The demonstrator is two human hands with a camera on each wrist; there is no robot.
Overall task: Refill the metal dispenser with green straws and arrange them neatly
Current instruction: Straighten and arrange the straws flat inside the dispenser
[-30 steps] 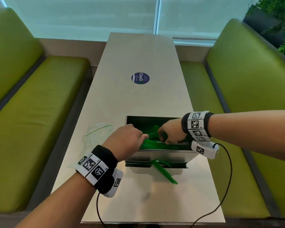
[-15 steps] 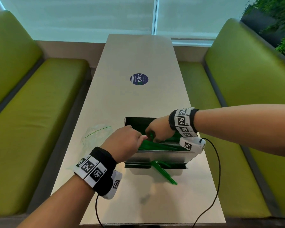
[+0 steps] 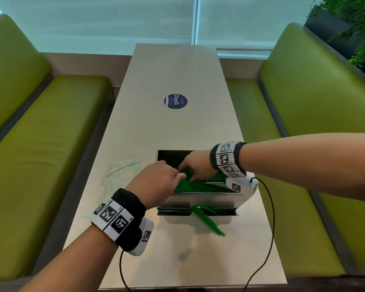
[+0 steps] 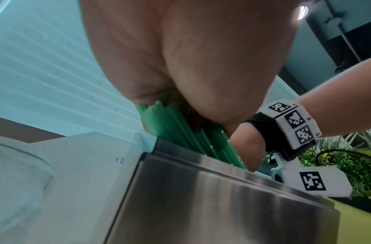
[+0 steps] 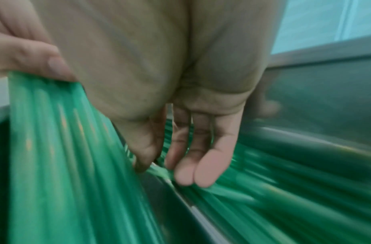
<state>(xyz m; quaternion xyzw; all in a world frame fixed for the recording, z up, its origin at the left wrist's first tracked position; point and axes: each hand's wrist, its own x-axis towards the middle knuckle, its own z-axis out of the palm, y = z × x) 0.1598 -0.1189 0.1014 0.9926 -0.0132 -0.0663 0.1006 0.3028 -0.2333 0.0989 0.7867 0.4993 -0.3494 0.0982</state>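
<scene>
The open-topped metal dispenser [image 3: 200, 200] stands on the near half of the table. My left hand [image 3: 175, 177] grips the left end of a bundle of green straws [image 3: 198, 186], which slants down into the box; its thumb [image 5: 34, 61] presses on top of the bundle [image 5: 65, 156]. My right hand [image 3: 189, 172] reaches into the box from the right, close to the left hand. Its thumb and fingers [image 5: 180, 173] pinch a few straw ends; the picture is blurred. A few more green straws [image 3: 209, 224] stick out of the front slot onto the table.
An empty clear zip bag [image 3: 122, 171] lies left of the dispenser. A round blue sticker [image 3: 175, 101] sits mid-table. Green benches [image 3: 40, 154] flank the table on both sides. A black cable [image 3: 270, 218] hangs from my right wrist.
My right hand has slid left along the dispenser toward the left hand. The left hand keeps its grip on the bundle in about the same place.
</scene>
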